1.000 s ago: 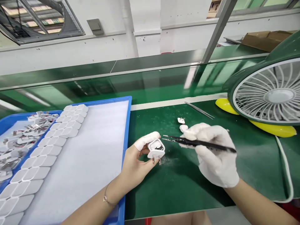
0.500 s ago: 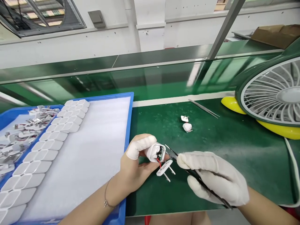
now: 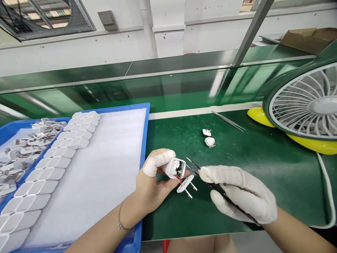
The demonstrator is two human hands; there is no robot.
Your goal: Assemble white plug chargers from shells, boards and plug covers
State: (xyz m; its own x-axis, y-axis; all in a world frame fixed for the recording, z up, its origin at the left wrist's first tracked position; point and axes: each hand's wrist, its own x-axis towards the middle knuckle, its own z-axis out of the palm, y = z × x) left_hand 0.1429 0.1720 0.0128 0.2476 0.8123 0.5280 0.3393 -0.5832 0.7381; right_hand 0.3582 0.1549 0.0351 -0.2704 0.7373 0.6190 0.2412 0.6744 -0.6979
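My left hand [image 3: 154, 182], with a white cover on the thumb, is closed around a white charger housing [image 3: 171, 168]. Its open end faces right and shows a green circuit board inside. A red wire runs from it to a white plug plate [image 3: 185, 184] with two metal prongs, which hangs just below the opening. In a white glove, my right hand [image 3: 238, 193] grips a pair of black tweezers [image 3: 223, 196]. The tweezer tips are apart, a little to the right of the housing's opening, and hold nothing.
A blue tray [image 3: 146, 137] at left carries rows of white housings [image 3: 52, 174]; another blue tray [image 3: 15, 123] holds wired charger parts. Beyond my hands lie a loose plug plate [image 3: 206, 132], a white charger part [image 3: 210, 142] and metal tweezers [image 3: 228, 121]. A fan [image 3: 310, 105] stands at right.
The tweezer tips have drawn slightly up and back from the opening and spread wider. The plug plate has tilted and shifted a little upward. My left hand still holds the housing in nearly the same place.
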